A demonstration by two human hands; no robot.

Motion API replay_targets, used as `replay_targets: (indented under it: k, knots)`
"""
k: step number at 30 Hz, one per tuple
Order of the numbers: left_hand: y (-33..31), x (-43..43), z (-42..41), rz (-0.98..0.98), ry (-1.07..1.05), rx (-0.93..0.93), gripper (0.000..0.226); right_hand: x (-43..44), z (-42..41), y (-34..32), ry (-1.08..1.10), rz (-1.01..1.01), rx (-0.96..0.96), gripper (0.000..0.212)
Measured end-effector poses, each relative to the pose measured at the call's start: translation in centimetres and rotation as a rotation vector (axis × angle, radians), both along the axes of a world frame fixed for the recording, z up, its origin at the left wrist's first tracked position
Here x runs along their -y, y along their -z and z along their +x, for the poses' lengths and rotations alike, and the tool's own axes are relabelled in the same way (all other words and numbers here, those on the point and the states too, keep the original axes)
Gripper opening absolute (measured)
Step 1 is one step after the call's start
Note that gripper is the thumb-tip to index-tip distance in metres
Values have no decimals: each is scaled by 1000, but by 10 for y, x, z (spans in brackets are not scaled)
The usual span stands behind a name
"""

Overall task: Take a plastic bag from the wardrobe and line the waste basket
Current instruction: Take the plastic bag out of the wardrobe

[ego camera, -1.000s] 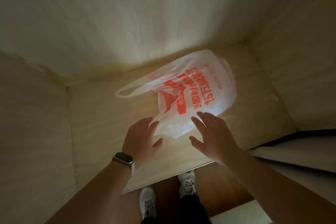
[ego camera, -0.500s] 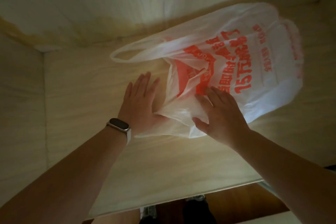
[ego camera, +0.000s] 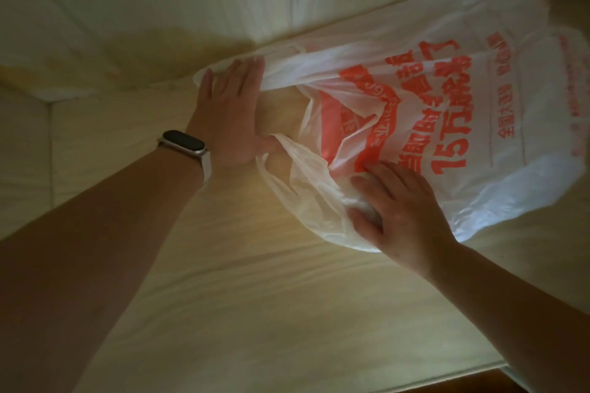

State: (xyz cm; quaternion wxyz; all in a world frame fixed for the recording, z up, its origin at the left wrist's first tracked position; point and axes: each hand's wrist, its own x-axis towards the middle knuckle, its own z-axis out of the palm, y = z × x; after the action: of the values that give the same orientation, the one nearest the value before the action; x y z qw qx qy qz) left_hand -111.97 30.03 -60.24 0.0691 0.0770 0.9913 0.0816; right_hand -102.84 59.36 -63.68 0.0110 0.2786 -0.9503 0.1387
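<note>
plastic bag (ego camera: pixel 463 112) lies flat on wardrobe shelf (ego camera: pixel 223 281), centre to upper right of frame. long axis runs lower left to upper right; mouth and handles point left, closed bottom upper right. thin, white, translucent, crumpled; orange-red print. left hand (ego camera: pixel 230 112), fitness band (ego camera: pixel 183 140) on wrist, fingers straight, lies flat on upper handle loop (ego camera: pixel 287 73). right hand (ego camera: pixel 399 210), fingers bent, pinches bunched plastic at lower edge.
</note>
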Motion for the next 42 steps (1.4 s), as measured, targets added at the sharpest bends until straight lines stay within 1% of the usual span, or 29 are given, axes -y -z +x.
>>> replay_targets:
  k: [2,6,9,11,13,15,17,21,24,26,27,31,34,40,42]
  knots:
    - [1,1,-5,38,11,12,98,1,-1,0,4,1,7,40]
    - [9,-2,7,214,43,-77,47,6,-4,-1,30,-45,-12,34]
    - [11,-13,27,350,76,-157,29,9,-8,1,56,-106,-34,22]
    - [7,-22,46,435,39,-132,28,10,-12,2,71,-160,-50,16]
    - [2,-29,68,534,-21,-71,34,14,-16,2,91,-192,-60,17]
    - [-2,-35,93,606,-75,-59,37,18,-19,0,121,-216,-59,18]
    - [-5,-40,114,639,-120,-67,39,23,-21,-2,168,-245,-49,18]
    - [-18,-49,134,682,-235,-11,39,30,-18,-8,223,-275,-13,20]
    - [-32,-50,135,731,-235,-58,54,31,-12,-21,227,-294,26,19]
    - [-47,-51,133,756,-221,-113,48,29,-8,-36,230,-329,40,19]
    - [-56,-50,131,749,-209,-147,43,28,-7,-46,231,-349,39,18]
    - [-105,-53,127,710,-178,-266,34,27,4,-91,231,-386,21,14]
    - [-147,-54,126,747,-135,-349,31,27,15,-129,242,-388,10,11]
    - [-243,-55,135,835,3,-447,27,32,45,-215,261,-386,19,18]
    - [-280,-57,143,868,37,-460,18,36,53,-247,284,-401,6,18]
